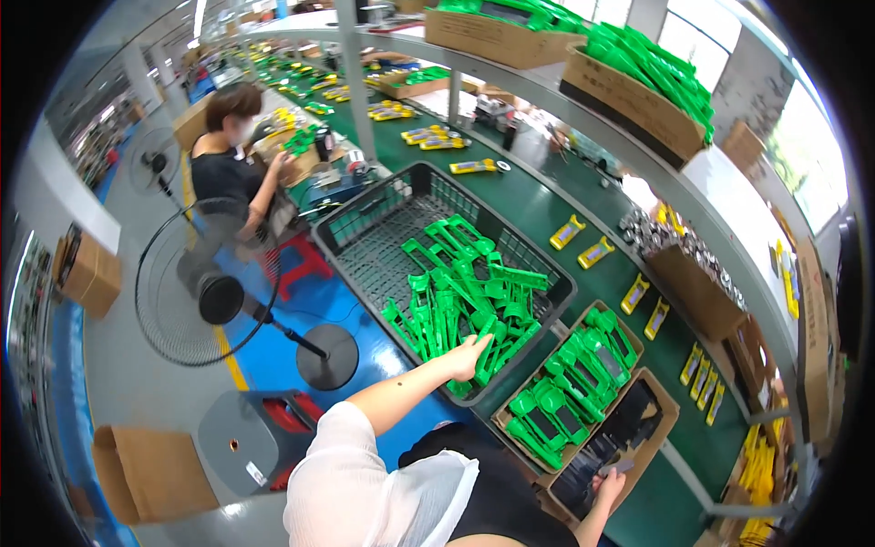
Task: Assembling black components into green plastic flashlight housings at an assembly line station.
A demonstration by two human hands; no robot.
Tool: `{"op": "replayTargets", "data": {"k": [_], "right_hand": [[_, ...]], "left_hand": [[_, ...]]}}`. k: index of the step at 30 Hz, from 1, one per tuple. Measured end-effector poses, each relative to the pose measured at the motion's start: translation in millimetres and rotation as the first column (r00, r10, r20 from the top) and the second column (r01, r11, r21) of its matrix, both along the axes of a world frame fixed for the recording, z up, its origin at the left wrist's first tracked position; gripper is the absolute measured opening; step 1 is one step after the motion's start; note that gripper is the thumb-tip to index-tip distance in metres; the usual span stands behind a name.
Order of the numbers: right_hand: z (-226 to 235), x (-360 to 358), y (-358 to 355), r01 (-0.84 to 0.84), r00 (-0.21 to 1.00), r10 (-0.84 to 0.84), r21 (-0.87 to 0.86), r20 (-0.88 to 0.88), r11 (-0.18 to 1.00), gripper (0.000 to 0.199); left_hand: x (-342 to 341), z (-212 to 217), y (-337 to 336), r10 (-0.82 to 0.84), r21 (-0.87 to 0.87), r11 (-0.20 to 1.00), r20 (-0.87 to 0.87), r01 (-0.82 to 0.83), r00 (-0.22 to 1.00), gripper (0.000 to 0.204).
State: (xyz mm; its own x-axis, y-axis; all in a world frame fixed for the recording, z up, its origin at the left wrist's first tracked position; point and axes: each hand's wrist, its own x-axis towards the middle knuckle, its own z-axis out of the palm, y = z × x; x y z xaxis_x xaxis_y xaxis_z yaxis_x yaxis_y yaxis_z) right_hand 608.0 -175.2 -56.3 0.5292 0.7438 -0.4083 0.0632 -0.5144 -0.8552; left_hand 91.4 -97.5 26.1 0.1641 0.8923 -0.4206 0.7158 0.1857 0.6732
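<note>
My left hand (pixel 467 357) reaches over the near edge of a black plastic crate (pixel 365 214). Its fingers are closed on a green plastic part (pixel 488 330), one of many long green parts heaped in the crate. Lower right, my right hand (pixel 605 490) is over a cardboard box (pixel 670 410) of dark flat pieces (pixel 583 474). Between its fingers and thumb is a small grey flat plate (pixel 622 466). Beside that box, another carton (pixel 499 419) holds rows of green parts with dark panels fitted in them.
A green-topped bench (pixel 538 205) carries spaced yellow-and-grey units (pixel 567 232). Above it, a shelf holds cartons of green parts (pixel 638 77). On the left are a standing fan (pixel 219 296), a grey stool (pixel 239 442) and a seated person (pixel 228 164) handling green parts.
</note>
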Motion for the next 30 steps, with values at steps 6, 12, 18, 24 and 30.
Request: {"op": "replayTargets", "data": {"k": [6,12,18,24,30], "right_hand": [[74,-113,-3,-0.084,0.988,0.104,0.175,-0.11,0.981,0.022],[100,-141,16,-0.175,0.982,0.187,0.216,-0.035,0.961,0.016],[143,-161,40,-0.267,0.951,0.288,0.171,-0.115,0.948,0.016],[134,-166,50,-0.403,0.892,0.427,0.171,-0.146,0.899,0.016],[131,-167,58,-0.456,0.864,0.479,0.162,-0.154,0.875,0.013]], "left_hand": [[-23,45,11,0.355,0.143,0.926,-0.003,-0.35,0.935,0.053],[4,64,15,0.381,-0.23,0.919,0.724,-0.319,0.575,0.032],[53,57,-7,0.694,-0.379,0.699,0.564,0.606,-0.448,0.024],[80,67,-34,0.565,-0.336,0.773,0.75,0.538,-0.343,0.038],[89,73,-33,0.417,-0.286,0.836,0.886,0.469,-0.203,0.042]]}}
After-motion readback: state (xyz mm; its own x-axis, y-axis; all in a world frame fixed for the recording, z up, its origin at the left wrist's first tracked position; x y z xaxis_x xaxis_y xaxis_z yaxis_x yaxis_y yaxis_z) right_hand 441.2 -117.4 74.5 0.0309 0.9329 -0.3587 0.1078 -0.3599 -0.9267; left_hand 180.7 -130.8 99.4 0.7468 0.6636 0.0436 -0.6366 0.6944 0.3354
